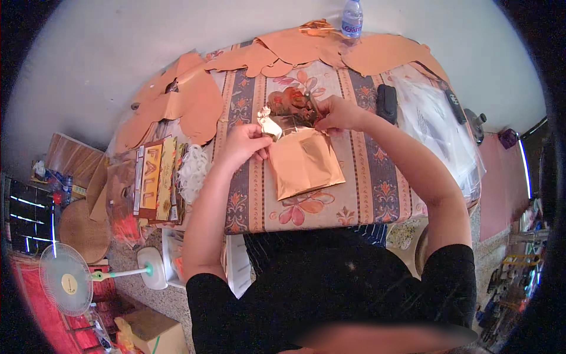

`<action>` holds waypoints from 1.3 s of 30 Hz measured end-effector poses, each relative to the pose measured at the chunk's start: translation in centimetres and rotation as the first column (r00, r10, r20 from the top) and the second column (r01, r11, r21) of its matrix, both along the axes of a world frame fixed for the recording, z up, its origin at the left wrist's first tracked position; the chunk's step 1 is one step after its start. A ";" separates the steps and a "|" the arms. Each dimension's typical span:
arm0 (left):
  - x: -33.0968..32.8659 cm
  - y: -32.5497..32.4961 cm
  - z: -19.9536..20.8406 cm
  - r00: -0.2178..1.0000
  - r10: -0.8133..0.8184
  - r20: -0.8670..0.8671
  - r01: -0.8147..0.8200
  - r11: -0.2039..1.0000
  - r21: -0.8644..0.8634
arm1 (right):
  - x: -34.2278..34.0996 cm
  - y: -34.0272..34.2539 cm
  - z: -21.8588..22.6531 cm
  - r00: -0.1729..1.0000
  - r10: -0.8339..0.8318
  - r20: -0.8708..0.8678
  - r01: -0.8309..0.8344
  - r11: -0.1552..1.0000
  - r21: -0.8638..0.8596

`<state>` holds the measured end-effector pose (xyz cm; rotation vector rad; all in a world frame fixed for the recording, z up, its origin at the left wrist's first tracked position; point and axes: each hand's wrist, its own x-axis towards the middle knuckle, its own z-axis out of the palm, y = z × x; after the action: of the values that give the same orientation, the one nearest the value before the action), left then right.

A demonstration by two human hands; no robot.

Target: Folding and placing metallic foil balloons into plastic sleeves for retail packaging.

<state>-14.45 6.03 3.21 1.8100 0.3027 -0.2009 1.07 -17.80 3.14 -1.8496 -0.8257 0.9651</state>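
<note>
A flat, squarish piece of shiny copper-coloured foil (305,165), folded over on itself, lies on the table in front of me. My left hand (246,143) has its fingers closed on the upper left edge, beside a crumpled gold tip. At the upper right corner, my right hand (337,114) pinches the foil between thumb and fingers. Between the hands the upper part stands up as a dark, mirror-like flap (290,105) with reddish reflections. Some of the right fingertips are hidden by the foil and the hand itself.
Flat copper-coloured pieces (197,103) line the table's far and left edges. A bundle of printed cards (154,180) and white cord (193,172) lie left. A black case (386,103) and clear plastic bags (433,124) are right. A water bottle (352,20) stands behind; a fan (66,280) is lower left.
</note>
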 end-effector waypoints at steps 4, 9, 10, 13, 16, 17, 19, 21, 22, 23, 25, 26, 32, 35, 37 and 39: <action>-0.4 -0.4 -0.5 0.995 -0.016 0.096 0.002 0.990 0.140 | -1.1 -0.1 -0.1 0.939 0.013 0.345 -0.040 0.997 0.073; -1.3 -1.4 -1.8 0.942 -0.068 0.329 -0.085 0.899 0.430 | -1.5 -1.0 -1.3 0.702 0.105 0.705 -0.262 0.958 0.119; -1.5 -1.7 -1.9 0.879 -0.167 0.447 -0.153 0.789 0.595 | -2.0 -1.3 -1.7 0.622 0.086 0.778 -0.295 0.946 0.131; -2.9 -1.9 -1.2 0.753 -0.499 0.429 -0.141 0.514 0.846 | -2.6 -2.2 -1.9 0.390 0.085 0.917 -0.394 0.915 0.083; -3.3 -2.0 -0.4 0.636 -0.631 0.445 -0.142 0.471 0.871 | -3.0 -2.5 -0.9 0.104 0.087 0.991 -0.475 0.880 -0.027; -3.5 -2.3 0.1 0.582 -0.674 0.455 -0.166 0.450 0.877 | -3.1 -2.4 -0.7 -0.022 0.072 0.997 -0.492 0.867 -0.073; -4.5 -3.7 1.1 0.621 -0.597 0.508 -0.109 0.576 0.810 | -3.1 -2.6 -0.8 -0.067 0.116 0.991 -0.473 0.871 -0.134; -5.1 -4.7 0.9 0.663 -0.513 0.546 -0.060 0.690 0.721 | -3.2 -2.7 -0.8 -0.111 0.160 0.981 -0.450 0.872 -0.193; -5.4 -4.9 0.7 0.661 -0.547 0.513 -0.017 0.672 0.740 | -3.2 -2.7 -0.6 -0.120 0.157 0.980 -0.453 0.870 -0.194; -5.6 -5.0 0.5 0.658 -0.581 0.480 0.025 0.653 0.757 | -3.3 -2.7 -0.5 -0.128 0.154 0.980 -0.455 0.869 -0.196; -5.9 -5.3 -0.4 0.631 -0.622 0.464 0.012 0.605 0.796 | -3.4 -2.6 -0.5 -0.143 0.164 0.976 -0.456 0.864 -0.211; -5.9 -5.4 -0.6 0.605 -0.661 0.444 -0.004 0.554 0.832 | -3.5 -2.5 -0.5 -0.158 0.171 0.972 -0.457 0.860 -0.226; -6.0 -5.5 -1.1 0.579 -0.670 0.465 -0.016 0.561 0.828 | -3.5 -3.2 0.2 -0.166 0.103 0.981 -0.522 0.835 -0.176; -6.2 -5.5 -1.0 0.574 -0.672 0.468 -0.012 0.565 0.825 | -3.6 -4.5 0.5 -0.114 0.153 0.982 -0.516 0.835 -0.190; -6.2 -5.6 -1.2 0.570 -0.671 0.473 -0.013 0.569 0.822 | -3.0 -5.5 0.2 -0.074 0.132 0.989 -0.517 0.843 -0.151; -6.2 -5.6 -1.2 0.566 -0.672 0.478 -0.015 0.571 0.821 | -2.6 -5.9 0.1 -0.035 0.107 0.994 -0.516 0.850 -0.110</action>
<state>-20.64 0.40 1.98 2.6044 -0.7796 0.5202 -1.53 -23.69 3.24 -1.8627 -2.2273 -0.5746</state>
